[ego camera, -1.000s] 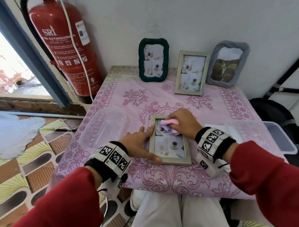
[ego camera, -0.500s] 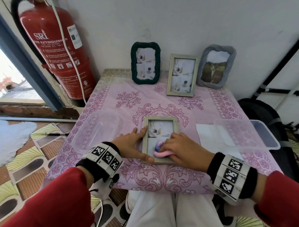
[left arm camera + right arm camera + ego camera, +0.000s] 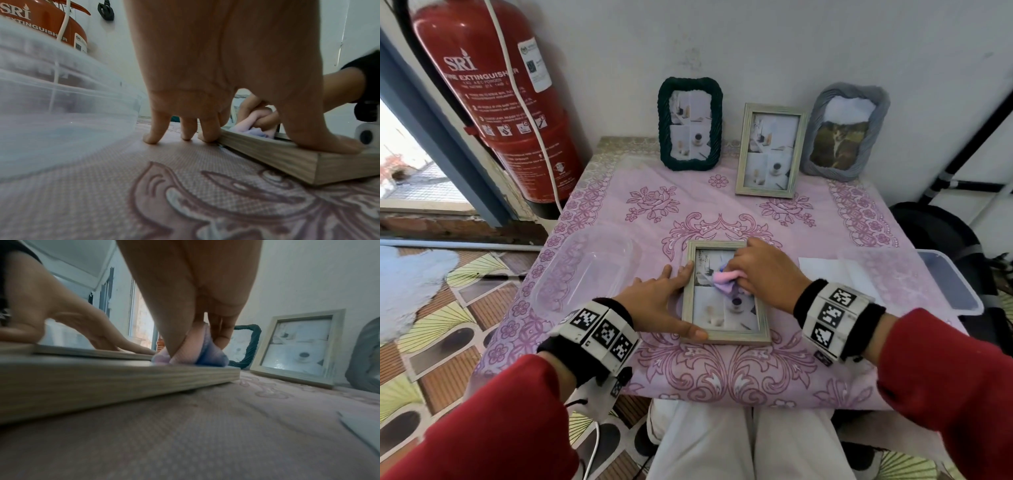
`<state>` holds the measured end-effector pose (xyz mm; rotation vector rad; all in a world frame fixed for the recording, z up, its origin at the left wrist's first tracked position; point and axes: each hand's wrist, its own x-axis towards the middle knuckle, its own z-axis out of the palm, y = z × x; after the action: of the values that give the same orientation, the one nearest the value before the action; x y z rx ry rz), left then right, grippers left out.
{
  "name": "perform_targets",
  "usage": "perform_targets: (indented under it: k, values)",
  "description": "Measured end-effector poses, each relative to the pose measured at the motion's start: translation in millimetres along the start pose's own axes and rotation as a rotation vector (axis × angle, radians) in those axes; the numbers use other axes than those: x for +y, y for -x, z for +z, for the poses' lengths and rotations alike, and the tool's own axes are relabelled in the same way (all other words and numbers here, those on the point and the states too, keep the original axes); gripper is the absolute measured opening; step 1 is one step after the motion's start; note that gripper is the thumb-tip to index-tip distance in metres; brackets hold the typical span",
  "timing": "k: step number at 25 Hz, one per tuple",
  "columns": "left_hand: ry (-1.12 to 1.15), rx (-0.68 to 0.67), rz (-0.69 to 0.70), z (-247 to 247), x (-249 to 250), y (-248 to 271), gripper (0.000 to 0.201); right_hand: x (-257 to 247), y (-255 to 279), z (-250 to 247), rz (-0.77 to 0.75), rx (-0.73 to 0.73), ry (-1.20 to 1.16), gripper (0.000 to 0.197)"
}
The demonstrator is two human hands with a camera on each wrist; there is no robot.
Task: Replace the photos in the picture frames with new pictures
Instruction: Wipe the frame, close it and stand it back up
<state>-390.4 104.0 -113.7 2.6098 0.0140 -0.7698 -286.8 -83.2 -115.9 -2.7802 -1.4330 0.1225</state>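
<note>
A light wooden picture frame (image 3: 726,337) lies flat, photo up, on the pink tablecloth near the table's front. My left hand (image 3: 657,301) steadies it with straight fingers along its left rail and the thumb on its near left corner. My right hand (image 3: 763,270) grips a bunched pink and blue cloth (image 3: 724,278) and presses it on the glass in the frame's upper half. The right wrist view shows the cloth (image 3: 191,355) pinched between fingers and thumb on the frame (image 3: 102,382). In the left wrist view, the fingertips (image 3: 207,138) touch the frame's edge (image 3: 287,155).
Three frames lean on the back wall: a dark green one (image 3: 690,123), a wooden one (image 3: 770,150), a grey one (image 3: 842,132). Clear plastic containers sit at the left (image 3: 585,270) and right (image 3: 928,284). White paper (image 3: 825,270) lies under the right one. A fire extinguisher (image 3: 493,96) stands at the left.
My right hand has slid the cloth from the lower part of the glass back up to the upper half. The left hand has kept its place on the frame's left side.
</note>
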Motion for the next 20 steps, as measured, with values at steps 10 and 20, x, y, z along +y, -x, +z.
perform_targets:
  k: [10,20]
  values:
    - [-0.014,-0.015,-0.061,0.8,-1.6,-5.7,0.121,-7.8,-21.9,3.0,-0.095,-0.005,-0.281,0.02]
    - [0.045,0.036,-0.022,3.7,0.2,-2.0,0.119,-11.8,35.6,-5.7,-0.07,-0.096,-0.415,0.031]
